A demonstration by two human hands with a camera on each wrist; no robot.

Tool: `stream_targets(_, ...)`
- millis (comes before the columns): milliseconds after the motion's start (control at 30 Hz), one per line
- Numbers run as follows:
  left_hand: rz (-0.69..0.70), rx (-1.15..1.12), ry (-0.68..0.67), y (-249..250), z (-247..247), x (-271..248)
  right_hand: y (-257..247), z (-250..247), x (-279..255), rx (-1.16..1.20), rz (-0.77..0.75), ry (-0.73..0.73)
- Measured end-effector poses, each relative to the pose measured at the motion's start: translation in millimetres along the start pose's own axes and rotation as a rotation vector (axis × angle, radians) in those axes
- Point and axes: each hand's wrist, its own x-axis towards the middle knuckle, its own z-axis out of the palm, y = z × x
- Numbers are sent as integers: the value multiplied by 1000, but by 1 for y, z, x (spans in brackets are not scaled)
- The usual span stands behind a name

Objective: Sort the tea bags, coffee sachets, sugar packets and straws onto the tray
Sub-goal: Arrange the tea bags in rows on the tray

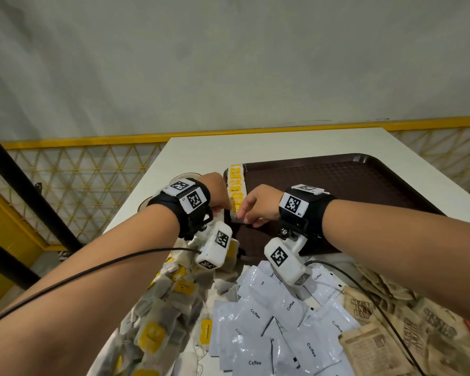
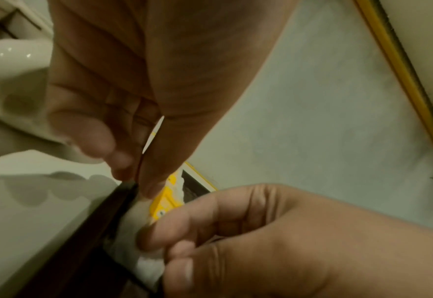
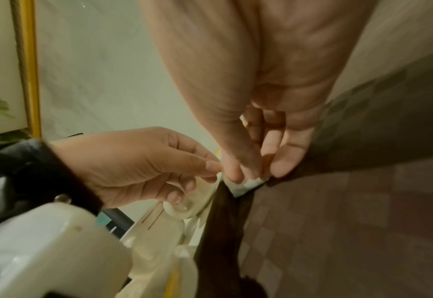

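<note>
A row of tea bags [image 1: 236, 183] with yellow tags [image 2: 165, 199] lies along the left edge of the dark brown tray [image 1: 337, 185]. Both hands meet at the near end of that row. My right hand [image 1: 242, 215] pinches the white tea bag [image 3: 248, 184] there, right at the tray rim [image 2: 82, 242]. My left hand [image 1: 223, 210] is beside it with thumb and fingers pressed together on a thin white and yellow edge, which looks like that bag's tag. The hands hide most of the bag.
On the white table near me lie a heap of tea bags [image 1: 168, 308], white coffee sachets [image 1: 269, 321] and brown sugar packets [image 1: 391, 335]. A white ceramic dish [image 2: 6, 52] stands left of the tray. Most of the tray floor [image 3: 337, 221] is bare.
</note>
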Motion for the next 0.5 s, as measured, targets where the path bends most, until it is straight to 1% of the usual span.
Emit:
stream_targets(100, -4, 16, 14, 1, 7, 0, -4, 3, 1, -52, 32, 8)
stream_targets(167, -12, 33, 16, 1, 10, -1, -6, 0, 1, -16, 70, 44)
stream_targets(267, -33, 27, 19, -1, 14, 1, -2, -10, 12, 129, 92, 215)
stream_targets(333, -43, 10, 22, -3, 16, 3, 4, -16, 22, 196, 101, 277)
stream_targets(367, -47, 2, 23, -3, 16, 3, 4, -16, 25, 208, 96, 275)
stream_targets(500, -55, -28, 26, -4, 16, 4, 4, -3, 34, 109, 107, 214)
